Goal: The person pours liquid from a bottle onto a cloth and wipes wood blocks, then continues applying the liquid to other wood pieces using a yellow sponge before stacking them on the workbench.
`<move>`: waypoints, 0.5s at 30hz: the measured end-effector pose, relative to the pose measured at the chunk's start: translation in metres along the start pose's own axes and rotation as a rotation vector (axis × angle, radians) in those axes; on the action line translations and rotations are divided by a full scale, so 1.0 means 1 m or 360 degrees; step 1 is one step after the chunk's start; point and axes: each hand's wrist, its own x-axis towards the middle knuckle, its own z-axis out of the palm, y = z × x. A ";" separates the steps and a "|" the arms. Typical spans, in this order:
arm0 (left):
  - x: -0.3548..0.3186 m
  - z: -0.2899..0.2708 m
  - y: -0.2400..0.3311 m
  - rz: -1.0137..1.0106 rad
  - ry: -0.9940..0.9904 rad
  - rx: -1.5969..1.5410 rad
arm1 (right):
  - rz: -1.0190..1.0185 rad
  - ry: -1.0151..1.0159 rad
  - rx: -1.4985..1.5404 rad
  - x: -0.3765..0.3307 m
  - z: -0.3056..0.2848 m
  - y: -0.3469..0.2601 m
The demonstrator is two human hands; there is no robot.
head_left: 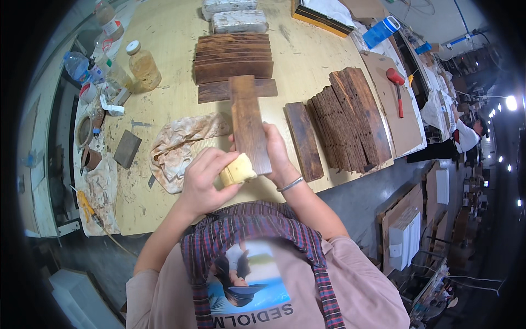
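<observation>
My left hand (205, 176) is closed around a pale yellow block (236, 171) with a ragged edge; whether it is wax or sponge I cannot tell. The block is at the lower left edge of a brown wooden board (249, 123). My right hand (277, 151) grips this board from its right side, fingertips showing at its left edge. The board's far end overlaps a darker plank (213, 92) on the table. To the right of my right hand lies another dark plank (304, 141). A stained cloth (178, 140) is spread left of the board.
Stacked dark boards stand in a far row (233, 57) and a right-hand row (350, 120) on the pale table (170, 33). Bottles (143, 66) and a dark flat block (127, 148) are on the left. A red mallet (395, 78) rests on cardboard at right.
</observation>
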 end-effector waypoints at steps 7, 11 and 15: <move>0.062 -0.054 -0.104 -0.0585 0.0755 0.0185 | 0.0419 -0.0419 -0.0272 -0.022 0.001 0.011; 0.059 -0.056 -0.088 -0.0566 0.0891 0.0338 | 0.0364 -0.0280 -0.0386 -0.033 -0.007 0.010; 0.043 -0.038 -0.058 -0.0157 0.0400 0.0473 | 0.0287 -0.0284 -0.0407 -0.023 -0.025 0.018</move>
